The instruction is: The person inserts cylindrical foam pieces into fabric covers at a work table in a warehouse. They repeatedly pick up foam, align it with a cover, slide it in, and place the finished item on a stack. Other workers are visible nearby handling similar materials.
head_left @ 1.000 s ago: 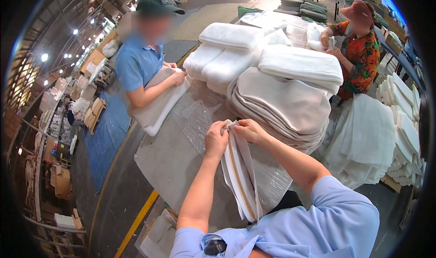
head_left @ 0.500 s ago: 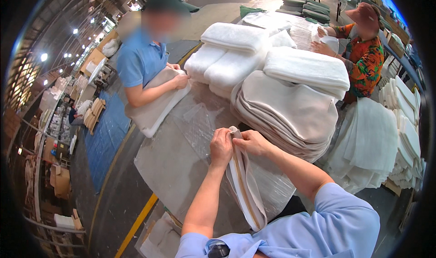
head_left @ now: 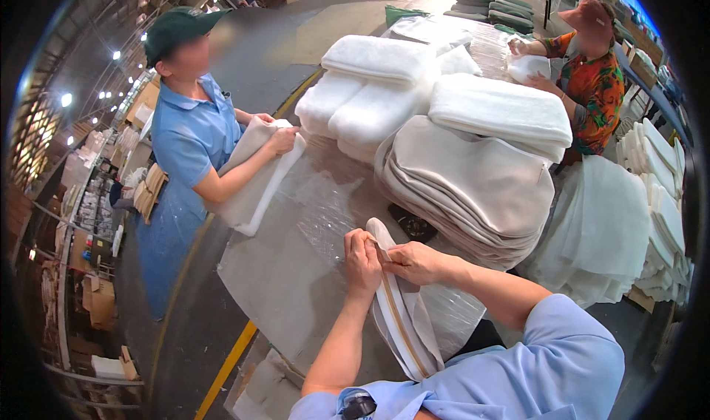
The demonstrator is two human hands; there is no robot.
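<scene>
A long grey fabric cushion cover [head_left: 426, 330] stands on its edge between my arms, with a tan zipper strip [head_left: 399, 324] beside a white band facing me. My left hand [head_left: 362, 265] pinches the far part of this edge. Right beside it, my right hand [head_left: 416, 262] grips the same cover, thumb and fingers closed on the fabric. The cover's rounded far end sticks out past my fingers. Whether a zipper pull sits between my fingertips is hidden. Just beyond my right hand is a stack of similar grey covers [head_left: 473, 176].
Folded white padding [head_left: 381, 59] is piled behind the stack. A dark object [head_left: 412, 222] lies by the stack on the plastic-covered table [head_left: 274, 272]. At left, a person in blue [head_left: 185, 124] holds a grey cover; another person [head_left: 592, 87] handles white material at far right.
My hands have shifted slightly nearer along the cover, and its far end now shows beyond them. The dark object has come into view. The person in blue has moved left, lifting their cover.
</scene>
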